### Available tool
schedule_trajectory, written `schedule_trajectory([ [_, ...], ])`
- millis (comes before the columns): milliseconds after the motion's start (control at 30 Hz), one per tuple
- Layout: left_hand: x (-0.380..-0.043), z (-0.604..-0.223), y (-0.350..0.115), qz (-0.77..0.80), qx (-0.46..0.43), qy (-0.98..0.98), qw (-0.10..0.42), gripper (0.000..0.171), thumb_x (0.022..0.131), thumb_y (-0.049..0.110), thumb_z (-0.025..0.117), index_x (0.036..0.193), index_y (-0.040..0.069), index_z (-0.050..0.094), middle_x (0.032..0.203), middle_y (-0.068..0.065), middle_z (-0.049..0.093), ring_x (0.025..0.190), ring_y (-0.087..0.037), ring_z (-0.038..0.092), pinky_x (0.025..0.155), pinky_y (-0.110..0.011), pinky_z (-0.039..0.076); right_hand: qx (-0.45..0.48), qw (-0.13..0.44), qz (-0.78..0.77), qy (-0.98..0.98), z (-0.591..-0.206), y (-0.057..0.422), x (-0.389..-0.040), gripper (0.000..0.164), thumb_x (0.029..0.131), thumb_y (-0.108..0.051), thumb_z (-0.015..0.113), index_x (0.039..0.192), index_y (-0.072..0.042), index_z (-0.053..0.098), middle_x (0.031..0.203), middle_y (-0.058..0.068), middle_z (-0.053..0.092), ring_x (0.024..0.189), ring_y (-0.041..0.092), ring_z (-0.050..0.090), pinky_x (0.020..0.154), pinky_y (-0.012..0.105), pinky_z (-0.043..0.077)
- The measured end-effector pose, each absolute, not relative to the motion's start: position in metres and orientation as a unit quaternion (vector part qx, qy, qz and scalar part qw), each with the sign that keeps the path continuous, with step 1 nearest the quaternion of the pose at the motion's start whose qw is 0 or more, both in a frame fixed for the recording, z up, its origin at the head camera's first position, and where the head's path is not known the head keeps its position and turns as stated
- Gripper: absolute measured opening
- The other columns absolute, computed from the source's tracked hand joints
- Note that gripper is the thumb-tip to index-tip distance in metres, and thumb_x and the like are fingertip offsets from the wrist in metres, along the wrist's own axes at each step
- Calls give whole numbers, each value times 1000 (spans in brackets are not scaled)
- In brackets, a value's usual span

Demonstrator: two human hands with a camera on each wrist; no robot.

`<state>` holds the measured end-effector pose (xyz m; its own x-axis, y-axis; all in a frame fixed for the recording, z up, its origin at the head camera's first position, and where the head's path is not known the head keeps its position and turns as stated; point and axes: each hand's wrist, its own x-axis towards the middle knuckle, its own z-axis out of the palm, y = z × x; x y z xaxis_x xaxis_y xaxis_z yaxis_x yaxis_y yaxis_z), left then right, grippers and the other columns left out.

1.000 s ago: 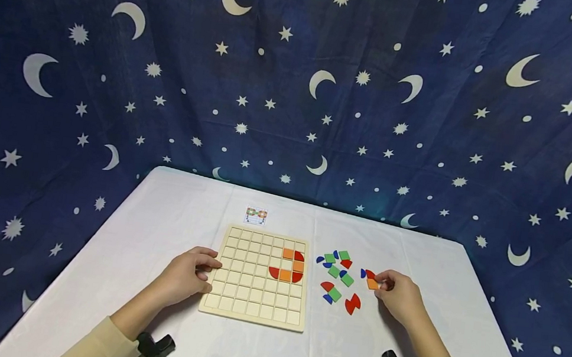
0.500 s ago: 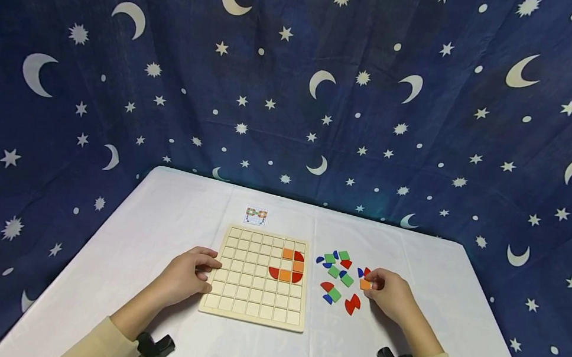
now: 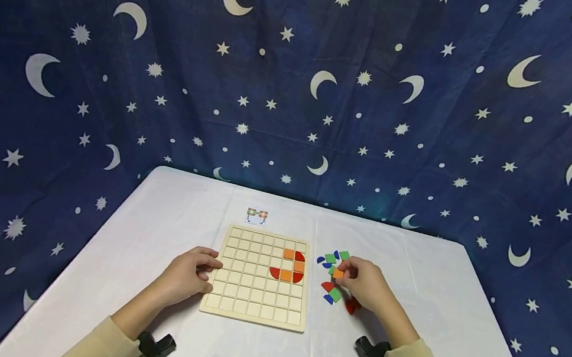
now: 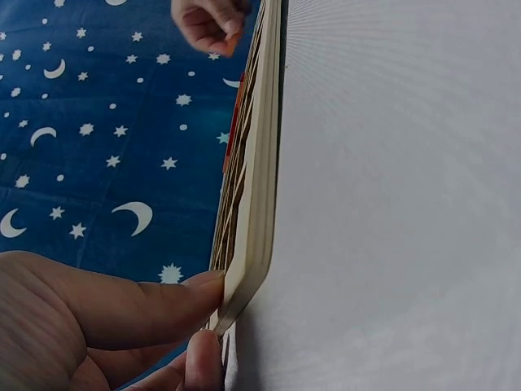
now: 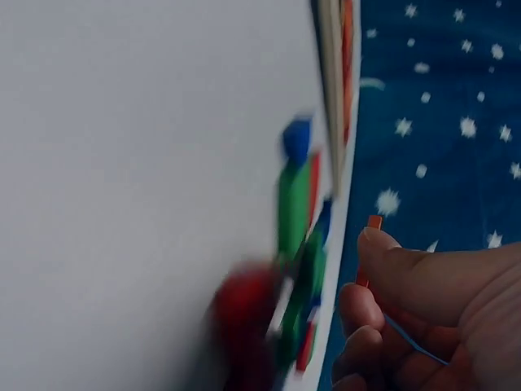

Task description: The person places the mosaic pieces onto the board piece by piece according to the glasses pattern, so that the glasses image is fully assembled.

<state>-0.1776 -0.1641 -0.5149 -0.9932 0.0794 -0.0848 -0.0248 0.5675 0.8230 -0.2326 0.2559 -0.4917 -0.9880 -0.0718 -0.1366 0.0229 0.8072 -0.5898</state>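
My left hand holds the left edge of a pale wooden grid board; thumb and fingers are at its rim in the left wrist view. An orange square tile is pinched between the thumb and fingers of my right hand, over the loose tiles right of the board. The right wrist view shows this tile edge-on. On the board, orange squares and red quarter-round tiles fill several cells at the right side. Part of the loose tiles is hidden beneath my right hand.
Loose green squares, blue half-round tiles and red tiles lie between the board and my right hand. A small printed picture card lies behind the board. A starry blue curtain hangs behind the white table.
My right hand has picked the orange square tile from the far right of the loose pieces and carried it left toward the board. My left hand has stayed put.
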Motion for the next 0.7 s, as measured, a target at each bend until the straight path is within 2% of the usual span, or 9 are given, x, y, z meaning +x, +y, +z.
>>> schedule_trajectory([
  [200,-178,-515,-164,461,15,886,55,49,73,-11,87,118,6,80,146,-5,64,99,-14,64,75,-20,55,-39,72,-331,940,-487,210,-240,20,91,-15,86,106,-16,74,84,2,61,77,17,57,64,28,47],
  [333,-178,-515,-165,462,17,885,53,49,73,-11,86,118,6,80,146,-5,64,99,-13,63,74,-20,55,-49,80,-356,930,-490,180,-244,19,91,-15,86,105,-17,73,82,2,60,70,18,57,58,28,48],
  [467,-177,-514,-164,463,18,885,53,49,73,-12,86,118,5,80,145,-5,65,99,-13,63,74,-20,55,-65,81,-362,926,-496,156,-246,19,90,-15,87,103,-18,72,81,1,60,71,18,57,56,26,46],
  [700,-177,-513,-163,463,15,885,56,49,74,-12,86,119,6,80,146,-5,64,102,-15,64,74,-20,56,-99,72,-350,929,-499,133,-248,19,90,-17,87,103,-17,74,79,-2,60,74,15,56,66,29,45],
])
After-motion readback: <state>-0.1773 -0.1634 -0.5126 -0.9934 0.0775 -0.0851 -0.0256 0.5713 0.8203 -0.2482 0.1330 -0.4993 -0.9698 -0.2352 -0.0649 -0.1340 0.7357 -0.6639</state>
